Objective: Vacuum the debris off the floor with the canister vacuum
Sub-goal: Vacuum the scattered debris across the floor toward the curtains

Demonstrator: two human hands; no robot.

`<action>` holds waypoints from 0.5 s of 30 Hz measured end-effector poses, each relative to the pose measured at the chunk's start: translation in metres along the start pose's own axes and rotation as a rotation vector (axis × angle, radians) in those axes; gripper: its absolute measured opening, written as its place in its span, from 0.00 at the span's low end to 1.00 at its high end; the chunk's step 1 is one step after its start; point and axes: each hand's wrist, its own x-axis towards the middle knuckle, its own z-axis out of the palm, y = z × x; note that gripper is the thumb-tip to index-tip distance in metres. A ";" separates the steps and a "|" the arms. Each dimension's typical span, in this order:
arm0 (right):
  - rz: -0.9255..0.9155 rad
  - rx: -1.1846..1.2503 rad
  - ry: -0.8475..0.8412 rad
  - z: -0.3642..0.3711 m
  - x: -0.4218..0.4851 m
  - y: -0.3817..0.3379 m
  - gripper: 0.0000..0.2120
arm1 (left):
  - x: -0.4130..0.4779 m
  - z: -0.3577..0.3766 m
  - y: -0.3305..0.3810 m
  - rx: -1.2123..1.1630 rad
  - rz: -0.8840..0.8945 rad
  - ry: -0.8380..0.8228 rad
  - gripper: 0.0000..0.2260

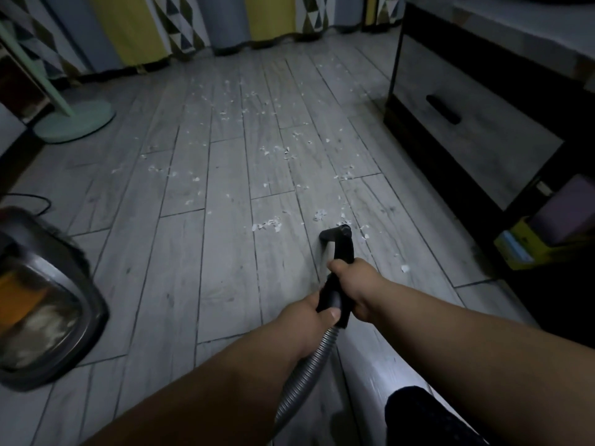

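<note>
One wand, left hand, right hand gripping

The room is dim, and the colours look grey and cold. A pale glare lies on the floor at near right. The canister vacuum at near left is blurred; the vacuum wand is sharper. Plank lines bend toward the edges, and deep shadow lies under the cabinet at right.

Open floor runs ahead; a cabinet blocks the right, the vacuum canister and a fan base the left.
</note>
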 end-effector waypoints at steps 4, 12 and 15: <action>0.004 0.024 0.016 -0.012 0.002 -0.002 0.17 | 0.007 0.007 0.007 -0.022 0.002 -0.031 0.23; 0.006 0.047 0.054 -0.036 0.011 -0.003 0.19 | 0.020 0.020 0.019 -0.035 0.016 -0.075 0.23; -0.002 0.061 0.055 -0.038 0.014 -0.006 0.19 | 0.024 0.021 0.021 -0.056 0.016 -0.080 0.23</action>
